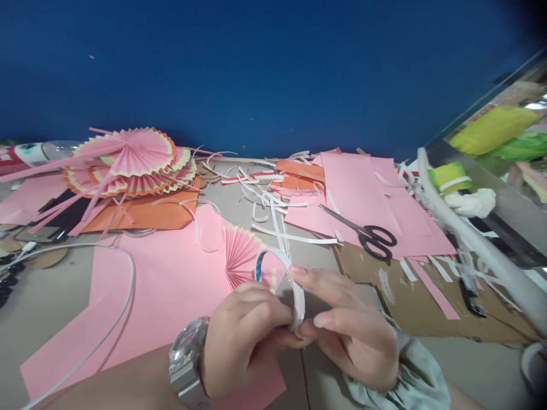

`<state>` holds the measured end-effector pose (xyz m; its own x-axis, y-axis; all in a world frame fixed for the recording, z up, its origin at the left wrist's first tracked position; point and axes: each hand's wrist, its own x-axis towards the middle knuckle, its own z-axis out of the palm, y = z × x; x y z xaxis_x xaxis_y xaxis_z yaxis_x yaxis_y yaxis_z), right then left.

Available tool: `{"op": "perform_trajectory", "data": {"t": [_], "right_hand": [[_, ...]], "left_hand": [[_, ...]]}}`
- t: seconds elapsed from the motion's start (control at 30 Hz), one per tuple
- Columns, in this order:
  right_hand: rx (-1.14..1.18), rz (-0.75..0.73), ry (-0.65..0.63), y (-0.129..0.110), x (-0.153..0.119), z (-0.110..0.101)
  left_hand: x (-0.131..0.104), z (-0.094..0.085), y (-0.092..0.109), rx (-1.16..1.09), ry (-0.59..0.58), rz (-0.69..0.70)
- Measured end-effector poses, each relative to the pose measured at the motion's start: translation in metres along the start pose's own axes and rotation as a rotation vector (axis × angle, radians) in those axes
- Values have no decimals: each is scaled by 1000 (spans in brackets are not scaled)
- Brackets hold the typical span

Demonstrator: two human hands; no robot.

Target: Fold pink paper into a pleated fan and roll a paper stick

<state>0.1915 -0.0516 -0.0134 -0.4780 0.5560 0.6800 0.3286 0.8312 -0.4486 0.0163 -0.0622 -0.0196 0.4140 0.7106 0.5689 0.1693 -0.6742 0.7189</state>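
Note:
A roll of white tape (298,296) with a blue inner core stands on edge between my two hands. My left hand (245,336), a watch on its wrist, is closed round the roll's near left side. My right hand (356,327) holds the roll from the right, with its fingers along the outer face and fingertips meeting at the lower edge. Whether a loose tape end is between them, I cannot tell. Just behind the roll lies a pleated pink paper fan (241,259), partly covered by it. Large pink paper (171,273) spreads beneath and to the left.
Pleated paper rosettes (128,154) are stacked at the back left, near a white cable (130,285). Black-handled scissors (376,239) rest on pink sheets (354,188) at right, with a utility knife (472,296) on cardboard (397,296). White paper strips (294,233) lie scattered before a blue wall (273,74).

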Motion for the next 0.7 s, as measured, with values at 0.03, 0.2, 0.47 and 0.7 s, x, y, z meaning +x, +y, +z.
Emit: {"op": "perform_trajectory", "data": {"t": [0.03, 0.2, 0.47, 0.7], "right_hand": [[-8, -3, -3, 0, 0, 0], [-54, 7, -37, -2, 4, -4], [-20, 48, -6, -6, 4, -7], [23, 17, 210, 3, -2, -8]], "left_hand": [[0, 0, 0, 2, -1, 4], [0, 1, 0, 26, -3, 4], [-5, 3, -3, 125, -80, 23], [-2, -3, -2, -12, -5, -9]]}}
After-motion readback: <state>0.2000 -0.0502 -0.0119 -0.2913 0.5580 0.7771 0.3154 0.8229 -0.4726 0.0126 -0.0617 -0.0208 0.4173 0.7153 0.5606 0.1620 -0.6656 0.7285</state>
